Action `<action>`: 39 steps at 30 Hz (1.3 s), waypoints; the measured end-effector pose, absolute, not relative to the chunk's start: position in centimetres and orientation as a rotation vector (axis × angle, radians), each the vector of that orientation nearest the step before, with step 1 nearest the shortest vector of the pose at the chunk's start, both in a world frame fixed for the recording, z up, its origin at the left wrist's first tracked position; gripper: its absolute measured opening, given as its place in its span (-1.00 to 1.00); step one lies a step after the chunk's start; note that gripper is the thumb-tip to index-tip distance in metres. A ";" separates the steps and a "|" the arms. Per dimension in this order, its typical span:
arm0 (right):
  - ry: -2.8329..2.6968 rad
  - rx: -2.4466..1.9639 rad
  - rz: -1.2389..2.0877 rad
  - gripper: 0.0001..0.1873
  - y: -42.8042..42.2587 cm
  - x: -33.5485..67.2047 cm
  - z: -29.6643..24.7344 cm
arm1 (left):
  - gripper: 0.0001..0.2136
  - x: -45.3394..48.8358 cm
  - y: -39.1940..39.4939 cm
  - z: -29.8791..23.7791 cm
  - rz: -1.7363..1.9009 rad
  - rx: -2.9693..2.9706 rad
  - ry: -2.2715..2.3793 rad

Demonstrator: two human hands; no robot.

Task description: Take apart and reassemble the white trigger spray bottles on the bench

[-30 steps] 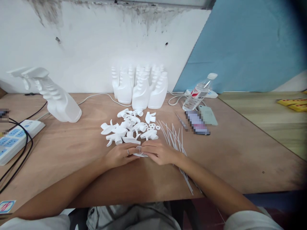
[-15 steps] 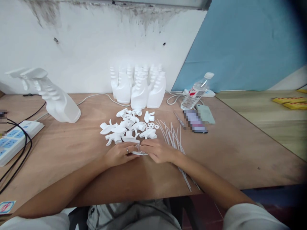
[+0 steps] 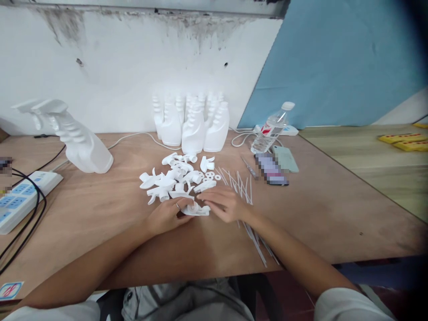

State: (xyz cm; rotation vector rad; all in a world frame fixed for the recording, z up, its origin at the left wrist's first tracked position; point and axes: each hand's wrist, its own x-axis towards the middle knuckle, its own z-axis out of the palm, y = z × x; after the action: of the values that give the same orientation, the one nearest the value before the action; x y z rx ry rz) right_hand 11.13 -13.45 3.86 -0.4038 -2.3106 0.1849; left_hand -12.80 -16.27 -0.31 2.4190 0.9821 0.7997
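My left hand [image 3: 169, 216] is closed around the end of a white spray trigger head [image 3: 200, 210], which lies on its side just above the table. Beside it, my right hand [image 3: 227, 204] has its fingers stretched to the left with a gap between thumb and forefinger. Nothing shows in that hand, and its fingertips are close to the trigger head. A loose pile of white trigger heads [image 3: 167, 180] lies just beyond both hands, with several white ring washers [image 3: 210, 176] at its right. Thin white dip tubes [image 3: 245, 191] are scattered partly under my right wrist.
White bottles [image 3: 193, 129] stand grouped by the wall. Two bottles with spray heads [image 3: 85, 145] stand left, behind a power strip [image 3: 20, 198] and black cables. To the right are a water bottle [image 3: 269, 133], a phone [image 3: 272, 169], a pale green phone-shaped item [image 3: 286, 159] and a thin pointed tool [image 3: 249, 167].
My right hand has drawn back to the right off the trigger head, its fingers parting, so more of the piece shows. My left hand keeps its hold in nearly the same place.
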 end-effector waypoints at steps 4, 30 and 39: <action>-2.171 -0.587 0.041 -0.68 -12.1 13.2 4.7 | -0.76 -12.7 -16.4 0.0 0.803 2.440 0.957; -2.424 -1.835 0.496 -0.75 -7.4 18.0 3.2 | -0.81 -12.5 -16.2 1.4 0.494 2.690 0.891; -2.125 -1.777 0.611 -0.78 -7.8 18.1 5.0 | -0.81 -12.3 -16.4 1.2 0.641 2.493 0.931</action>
State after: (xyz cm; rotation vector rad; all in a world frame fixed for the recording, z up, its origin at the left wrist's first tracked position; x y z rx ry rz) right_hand 18.13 -7.76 5.01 -1.7771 -2.1246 0.6114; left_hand -12.27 -16.44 1.24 2.4932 0.9309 0.6414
